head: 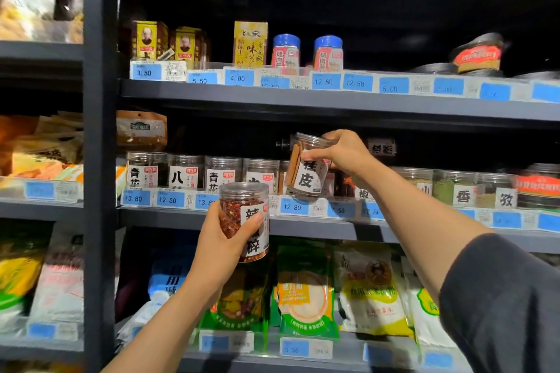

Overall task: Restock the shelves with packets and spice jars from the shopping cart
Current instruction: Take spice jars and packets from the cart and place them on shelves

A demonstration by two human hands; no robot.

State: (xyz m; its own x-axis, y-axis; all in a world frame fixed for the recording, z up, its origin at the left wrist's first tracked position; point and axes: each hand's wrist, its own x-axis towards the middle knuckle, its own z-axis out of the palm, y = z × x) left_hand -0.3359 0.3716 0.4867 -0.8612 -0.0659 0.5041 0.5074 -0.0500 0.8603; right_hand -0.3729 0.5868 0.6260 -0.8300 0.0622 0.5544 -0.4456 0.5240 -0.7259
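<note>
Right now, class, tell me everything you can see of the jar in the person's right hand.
The jar is clear plastic with a ribbed clear lid, holding brown bark-like sticks. A white label with large black characters covers its front. It tilts, lid up and leaning right, in front of the row of jars on the middle shelf, above the price tags. The right hand grips it near the top from the right, thumb across the front. Whether its base touches anything cannot be told.

jars (244,215): clear glossy plastic | shelf (303,97): matt grey metal | packets (306,291): shiny plastic
</note>
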